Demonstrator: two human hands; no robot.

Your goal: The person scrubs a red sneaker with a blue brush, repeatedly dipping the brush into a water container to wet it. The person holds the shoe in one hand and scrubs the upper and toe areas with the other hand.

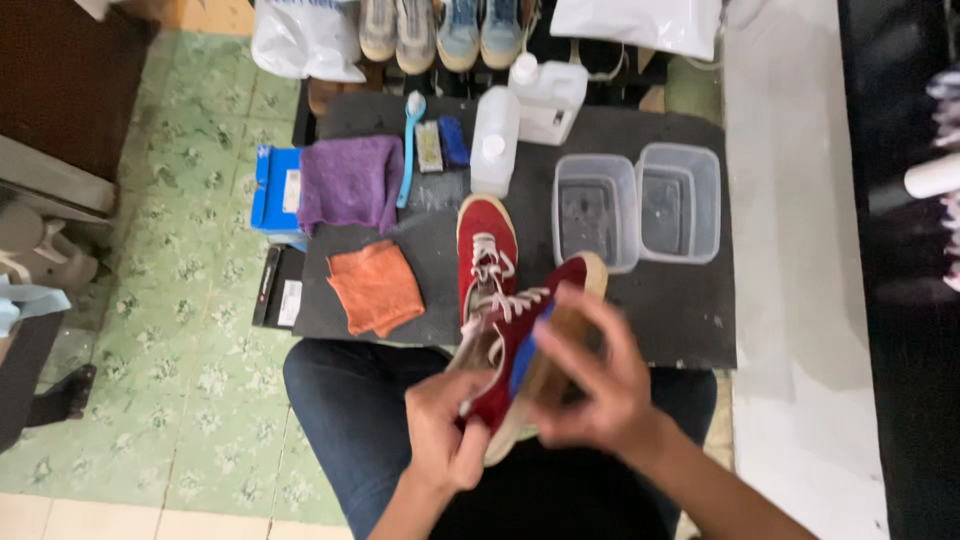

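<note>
Left hand clenched round heel of red shoe over lap, right hand grasping brush against its side, second shoe on mat, two tubs beyond, orange cloth nearby.

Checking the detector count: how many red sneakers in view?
2. One red sneaker lies on the dark mat; the other red sneaker is held by the left hand, with the right hand on its side. None seems hidden.

2 tubs right of shoe on mat.
</note>
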